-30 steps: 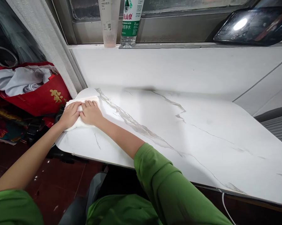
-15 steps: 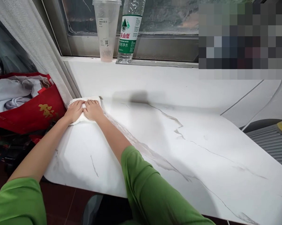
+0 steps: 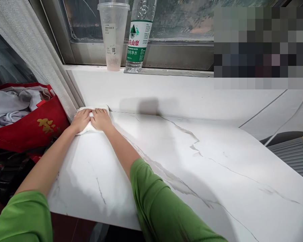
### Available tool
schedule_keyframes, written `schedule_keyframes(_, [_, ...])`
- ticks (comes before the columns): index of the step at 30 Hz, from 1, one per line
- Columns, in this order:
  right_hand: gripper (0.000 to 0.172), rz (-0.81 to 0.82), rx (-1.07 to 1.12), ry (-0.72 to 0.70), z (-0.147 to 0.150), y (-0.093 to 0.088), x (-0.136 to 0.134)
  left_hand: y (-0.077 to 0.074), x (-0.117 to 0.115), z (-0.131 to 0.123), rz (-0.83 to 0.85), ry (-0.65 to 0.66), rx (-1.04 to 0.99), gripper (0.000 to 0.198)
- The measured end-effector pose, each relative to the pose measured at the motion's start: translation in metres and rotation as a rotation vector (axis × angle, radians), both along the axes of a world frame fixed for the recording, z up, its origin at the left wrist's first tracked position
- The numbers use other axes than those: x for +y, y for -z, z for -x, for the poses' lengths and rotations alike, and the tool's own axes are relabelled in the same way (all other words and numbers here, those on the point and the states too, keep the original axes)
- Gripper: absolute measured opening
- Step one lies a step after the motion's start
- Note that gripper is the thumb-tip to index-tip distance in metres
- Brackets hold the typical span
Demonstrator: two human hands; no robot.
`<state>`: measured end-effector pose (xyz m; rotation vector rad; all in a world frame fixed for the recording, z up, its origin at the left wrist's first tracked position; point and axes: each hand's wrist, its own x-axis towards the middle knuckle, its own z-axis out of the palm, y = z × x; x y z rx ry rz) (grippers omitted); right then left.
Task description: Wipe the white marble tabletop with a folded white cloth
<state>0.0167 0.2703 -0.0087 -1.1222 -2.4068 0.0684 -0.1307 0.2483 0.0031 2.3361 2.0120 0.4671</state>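
Observation:
Both of my hands press a folded white cloth against the far left corner of the white marble-patterned table. My left hand is on the cloth's left part, and my right hand lies close beside it with the thumbs nearly meeting. The fingers point away from me and hold the cloth down. Its edges show behind the fingertips and below the thumbs; the rest is hidden under my palms.
A clear plastic cup and a water bottle stand on the window ledge. At the left are a pale curtain and a red bag of clothes. A grey ribbed object and a white cable lie beyond the table's right edge.
The camera view has tilted up slightly, so the window and ledge sit lower in the picture. My hands and the cloth stay at nearly the same spot on the table.

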Motion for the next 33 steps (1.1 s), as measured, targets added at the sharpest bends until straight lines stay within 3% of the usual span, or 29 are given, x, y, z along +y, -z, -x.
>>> schedule_keyframes(5, [0.04, -0.007, -0.006, 0.006, -0.001, 0.0, 0.0, 0.002, 0.002, 0.001, -0.01, 0.012, 0.02, 0.048])
schedule_keyframes(11, [0.043, 0.016, -0.02, -0.006, -0.01, -0.002, -0.011, -0.001, -0.012, -0.01, -0.001, 0.002, 0.025, 0.05])
schedule_keyframes(17, [0.044, 0.041, -0.019, -0.02, -0.033, -0.002, -0.038, 0.0, -0.042, -0.031, -0.008, 0.015, 0.017, 0.049])
schedule_keyframes(22, [0.043, 0.02, -0.006, -0.044, -0.062, 0.0, -0.078, 0.002, -0.085, -0.057, -0.013, 0.035, 0.025, 0.049])
schedule_keyframes(26, [0.041, 0.067, 0.01, -0.142, -0.102, -0.007, -0.107, 0.004, -0.13, -0.087, -0.015, 0.068, 0.037, 0.049])
schedule_keyframes(29, [0.032, 0.157, 0.019, -0.24, -0.152, -0.023, -0.109, 0.004, -0.158, -0.11, 0.016, 0.11, 0.038, 0.049])
schedule_keyframes(33, [0.04, 0.067, 0.086, 0.01, -0.236, -0.054, -0.074, 0.003, -0.172, -0.136, 0.033, 0.15, 0.019, 0.049])
